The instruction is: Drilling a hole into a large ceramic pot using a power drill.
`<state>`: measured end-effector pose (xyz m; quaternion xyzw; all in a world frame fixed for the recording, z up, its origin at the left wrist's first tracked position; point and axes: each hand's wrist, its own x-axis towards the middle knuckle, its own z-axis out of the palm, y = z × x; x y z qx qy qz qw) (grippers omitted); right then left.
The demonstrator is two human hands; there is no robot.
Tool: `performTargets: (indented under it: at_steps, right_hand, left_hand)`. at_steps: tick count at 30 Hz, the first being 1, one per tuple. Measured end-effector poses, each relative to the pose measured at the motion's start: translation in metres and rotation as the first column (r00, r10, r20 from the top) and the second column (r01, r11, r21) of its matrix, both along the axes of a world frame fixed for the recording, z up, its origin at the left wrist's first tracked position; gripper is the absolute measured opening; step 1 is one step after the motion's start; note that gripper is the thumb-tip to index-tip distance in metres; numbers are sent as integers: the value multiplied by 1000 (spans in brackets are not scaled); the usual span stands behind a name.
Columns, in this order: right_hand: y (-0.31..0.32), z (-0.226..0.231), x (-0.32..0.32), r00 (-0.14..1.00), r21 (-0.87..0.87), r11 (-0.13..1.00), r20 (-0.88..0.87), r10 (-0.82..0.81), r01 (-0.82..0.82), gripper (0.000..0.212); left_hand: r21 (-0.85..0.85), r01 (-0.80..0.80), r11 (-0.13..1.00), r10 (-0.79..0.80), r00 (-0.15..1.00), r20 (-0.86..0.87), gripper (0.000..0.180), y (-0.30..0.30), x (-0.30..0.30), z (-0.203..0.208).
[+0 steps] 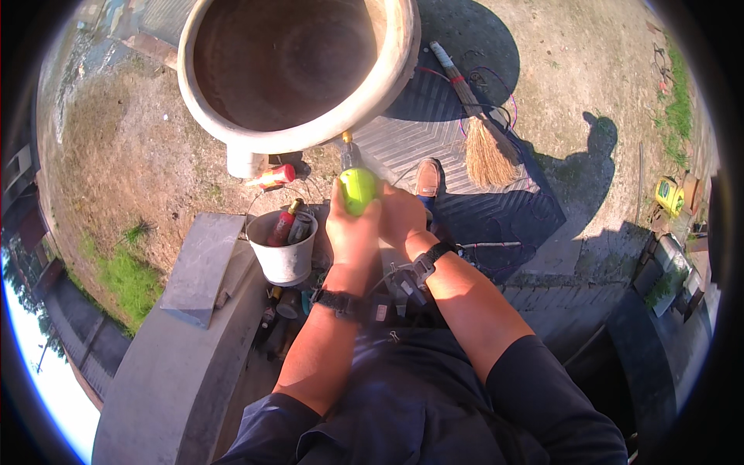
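A lime-green rounded tool (359, 191) is held in front of me, just below the rim of a large clay pot (370, 116). Its narrow dark front ends in a yellow tip that points at the pot's outer wall. My left hand (353, 232), slightly blurred, wraps its fingers around the green body. Close against it on the right, my right hand (403, 217) is also closed on the tool. Much of the tool's lower part is hidden by my hands, so its exact kind is unclear. The pot's open mouth faces me.
At left stands a white bucket (283, 262) holding red and grey tools, beside a grey slab (203, 267) on a ledge. A red-and-yellow object (277, 176) lies under the pot. A straw broom (490, 151) and loose cords lie on the dark mat at right, near a shoe (427, 177).
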<state>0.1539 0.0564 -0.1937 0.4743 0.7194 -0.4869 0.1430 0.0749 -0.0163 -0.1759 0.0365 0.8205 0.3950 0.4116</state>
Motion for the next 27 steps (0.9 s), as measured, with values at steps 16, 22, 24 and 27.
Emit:
performTargets:
  at_steps: [16,22,24,27]
  right_hand:
    - [-3,-5,0,999,22,998,0,52,-52,28]
    - [-6,-11,3,999,29,999,-18,28,-27,27]
    - [-7,-12,2,999,34,999,-13,34,-33,26]
    - [-6,-10,1,999,32,999,-4,32,-32,25]
  left_hand:
    - [37,-27,999,27,1000,13,74,-1,-1,0]
    - [-5,-2,1000,2,1000,5,73,3,-1,3]
    - [2,-7,1000,7,1000,5,74,0,-1,-1]
    - [26,-14,1000,13,1000,9,75,-1,-1,-2]
